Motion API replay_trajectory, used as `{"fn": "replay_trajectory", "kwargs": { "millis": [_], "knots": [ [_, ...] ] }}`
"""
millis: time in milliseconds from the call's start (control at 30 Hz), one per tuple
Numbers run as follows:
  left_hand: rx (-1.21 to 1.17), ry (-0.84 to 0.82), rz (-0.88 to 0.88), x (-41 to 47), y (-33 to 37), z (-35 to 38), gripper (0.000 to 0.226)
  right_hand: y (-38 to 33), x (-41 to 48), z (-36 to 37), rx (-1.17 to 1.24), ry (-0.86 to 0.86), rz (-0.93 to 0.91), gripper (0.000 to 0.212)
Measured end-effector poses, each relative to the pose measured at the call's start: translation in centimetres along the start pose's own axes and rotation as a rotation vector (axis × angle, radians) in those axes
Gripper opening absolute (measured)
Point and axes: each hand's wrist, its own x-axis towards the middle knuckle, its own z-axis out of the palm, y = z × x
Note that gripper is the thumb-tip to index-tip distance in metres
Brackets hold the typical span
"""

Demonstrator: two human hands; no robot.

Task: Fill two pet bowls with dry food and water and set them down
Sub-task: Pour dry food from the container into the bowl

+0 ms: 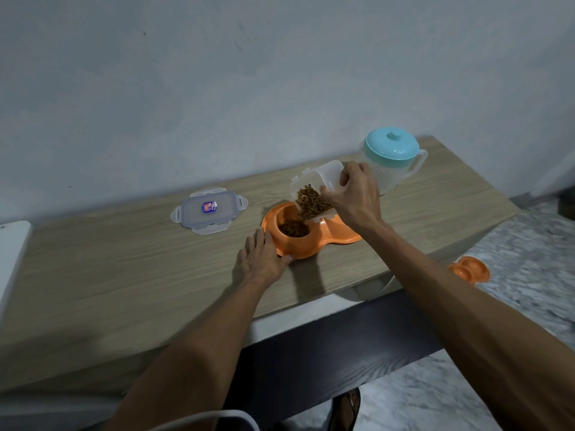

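Note:
An orange double pet bowl [337, 233] lies on the wooden table [124, 269]. Its left cup holds brown dry food [292, 229]. My right hand [357, 194] grips a clear plastic food container [314, 189], tilted mouth-down over that cup, with kibble sliding toward its opening. My left hand [264, 259] rests flat on the table, thumb and fingers touching the bowl's left rim. A clear water pitcher [393, 160] with a teal lid stands behind my right hand. A second orange bowl [469, 269] lies on the floor to the right.
The container's clear lid [209, 211] lies flat on the table, left of the bowl. A white object [12, 253] sits at the table's left edge. The wall runs close behind the table. Marbled floor lies to the right and below.

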Motion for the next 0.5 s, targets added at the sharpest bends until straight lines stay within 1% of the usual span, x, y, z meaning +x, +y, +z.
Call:
{"fn": "replay_trajectory", "kwargs": {
  "millis": [267, 333, 500],
  "knots": [
    [0.012, -0.003, -0.006, 0.21, 0.16, -0.01, 0.088, 0.06, -0.07, -0.01, -0.035, -0.017, -0.033, 0.038],
    [0.017, -0.004, 0.0, 0.21, 0.2, -0.07, 0.088, 0.01, -0.15, 0.04, -0.005, -0.011, -0.024, 0.037],
    [0.019, -0.017, -0.013, 0.18, 0.38, -0.22, 0.091, 0.52, 0.36, -0.2, 0.12, 0.0, 0.128, 0.032]
  ]
}}
